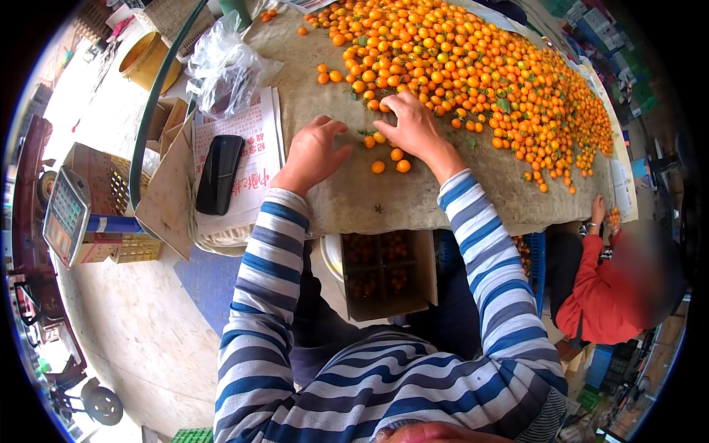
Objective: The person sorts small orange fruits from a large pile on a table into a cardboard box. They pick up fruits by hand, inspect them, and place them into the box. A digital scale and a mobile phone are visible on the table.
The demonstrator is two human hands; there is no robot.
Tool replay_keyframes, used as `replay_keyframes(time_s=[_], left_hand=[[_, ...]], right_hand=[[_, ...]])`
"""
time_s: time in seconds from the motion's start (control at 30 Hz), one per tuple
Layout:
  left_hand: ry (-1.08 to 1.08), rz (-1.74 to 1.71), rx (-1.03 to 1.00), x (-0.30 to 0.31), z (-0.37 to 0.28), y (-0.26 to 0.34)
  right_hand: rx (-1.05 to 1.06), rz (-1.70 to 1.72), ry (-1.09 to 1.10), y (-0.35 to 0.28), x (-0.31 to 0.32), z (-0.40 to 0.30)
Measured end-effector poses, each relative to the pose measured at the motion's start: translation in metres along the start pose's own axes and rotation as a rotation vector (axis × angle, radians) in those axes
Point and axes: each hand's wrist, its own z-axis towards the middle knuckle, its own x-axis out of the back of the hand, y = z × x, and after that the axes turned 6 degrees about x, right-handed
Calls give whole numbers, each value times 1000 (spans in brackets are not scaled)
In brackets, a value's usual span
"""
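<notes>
Many orange cherry tomatoes (443,61) lie heaped over the far and right parts of a cloth-covered table (354,205). My right hand (412,127) reaches over the near edge of the heap, its thumb and fingers apart, the fingertips close to tomatoes. Just below it several loose tomatoes (403,165) rest on the cloth. My left hand (316,150) hovers over or rests on the cloth to the left, thumb and fingers apart, with nothing visible in it. Below the table edge, between my legs, stands a divided cardboard box (424,277) with tomatoes in its compartments.
At the left, a black smartphone (220,174) lies on a newspaper (255,188), beside a clear plastic bag (224,72). A weighing scale (66,210) stands beyond the table's left side. At the right sits a co-worker in a red top (592,304), near a blue crate (536,266).
</notes>
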Motion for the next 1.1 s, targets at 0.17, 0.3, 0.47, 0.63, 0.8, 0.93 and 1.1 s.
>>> replay_keyframes(time_s=[0.17,0.3,0.47,0.63,0.8,0.93,1.1], left_hand=[[-19,-51,34,-5,3,7],[-141,-117,78,-6,4,9],[-276,-108,94,-10,3,25],[-362,-68,57,-22,9,42],[-268,-45,131,-42,12,46],[-471,-230,112,-31,-2,61],[-738,-244,-162,-16,-41,84]], right_hand=[[92,-26,39,4,-1,11],[11,44,-86,8,2,4],[-56,228,-101,5,15,-24],[-82,89,-122,-8,9,-40],[-72,34,-16,-27,-9,-52],[-49,102,6,-44,-1,-83],[-42,258,-31,-94,37,-153]])
